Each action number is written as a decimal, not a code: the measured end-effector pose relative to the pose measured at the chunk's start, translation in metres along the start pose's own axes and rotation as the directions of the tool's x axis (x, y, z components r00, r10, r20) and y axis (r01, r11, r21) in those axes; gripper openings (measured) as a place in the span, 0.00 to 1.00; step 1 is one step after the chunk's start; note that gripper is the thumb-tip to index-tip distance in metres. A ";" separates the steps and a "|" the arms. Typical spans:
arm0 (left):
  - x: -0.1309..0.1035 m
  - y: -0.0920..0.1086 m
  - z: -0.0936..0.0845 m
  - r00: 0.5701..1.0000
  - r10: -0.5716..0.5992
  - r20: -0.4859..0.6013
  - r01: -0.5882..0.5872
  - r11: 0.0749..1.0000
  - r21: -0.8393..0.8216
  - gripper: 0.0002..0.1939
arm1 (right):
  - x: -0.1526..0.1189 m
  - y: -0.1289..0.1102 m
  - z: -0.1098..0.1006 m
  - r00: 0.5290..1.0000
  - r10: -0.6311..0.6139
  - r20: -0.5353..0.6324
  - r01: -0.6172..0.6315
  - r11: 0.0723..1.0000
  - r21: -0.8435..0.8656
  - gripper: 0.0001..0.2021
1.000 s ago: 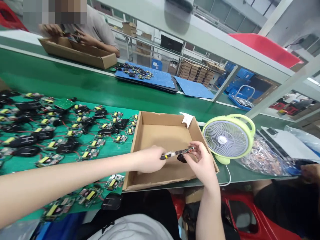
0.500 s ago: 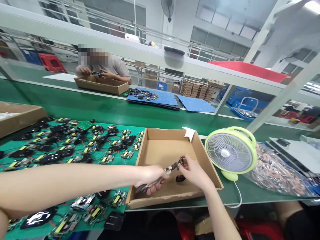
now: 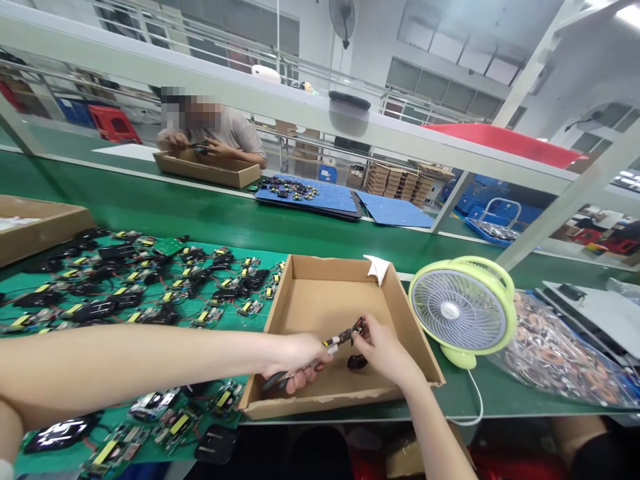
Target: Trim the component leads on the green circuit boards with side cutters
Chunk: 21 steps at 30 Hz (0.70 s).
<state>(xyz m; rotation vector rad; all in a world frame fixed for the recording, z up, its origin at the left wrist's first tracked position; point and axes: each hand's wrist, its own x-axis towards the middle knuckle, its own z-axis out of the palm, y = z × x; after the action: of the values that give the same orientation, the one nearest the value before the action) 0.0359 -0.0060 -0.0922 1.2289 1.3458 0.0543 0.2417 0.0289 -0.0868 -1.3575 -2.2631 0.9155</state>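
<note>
Left hand (image 3: 299, 365): one, fingers wrapped about a pair of pliers (image 3: 332, 344), jaws up against the held piece; whether they bite is too small to tell. Right hand (image 3: 383, 352): one, thumb and fingers pinched on a small circuit board (image 3: 359, 326), above the floor of an open cardboard box (image 3: 340, 399). Black casing (image 3: 357, 362): one, just below the board — hanging or resting, cannot tell. Condition of work: apparently mid-step on this single piece, with nothing to show that it is finished. Boards with yellow parts (image 3: 250, 307): many, spread on a green mat (image 3: 239, 325) left of the box, among black casings and red wires, outside both hands — worked or unworked, not determinable. Green fan (image 3: 450, 311): one, right of the box.
</note>
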 end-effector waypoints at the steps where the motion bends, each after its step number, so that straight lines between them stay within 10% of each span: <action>1: -0.001 0.001 0.000 0.997 -0.063 0.036 0.064 0.997 -0.039 0.18 | 0.000 0.000 0.000 1.000 0.004 0.008 -0.004 1.000 0.000 0.05; 10: -0.007 0.006 0.003 0.970 -0.192 0.146 0.229 0.927 -0.299 0.19 | 0.001 0.003 0.001 0.998 0.050 0.041 -0.050 0.999 -0.006 0.03; 16: -0.033 0.017 -0.007 0.997 0.023 -0.075 -0.053 0.902 -0.428 0.19 | -0.001 0.001 -0.008 0.992 0.100 -0.074 -0.098 0.995 0.023 0.02; 21: -0.093 0.014 -0.033 0.933 0.193 -0.304 -0.338 0.762 -0.552 0.23 | -0.006 -0.002 -0.016 0.981 0.115 -0.156 -0.094 0.986 0.134 0.09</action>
<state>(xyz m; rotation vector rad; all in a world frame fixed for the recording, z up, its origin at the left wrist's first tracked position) -0.0099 -0.0395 -0.0103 0.8673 1.1975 0.7980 0.2530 0.0284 -0.0733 -1.4502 -1.9941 0.9281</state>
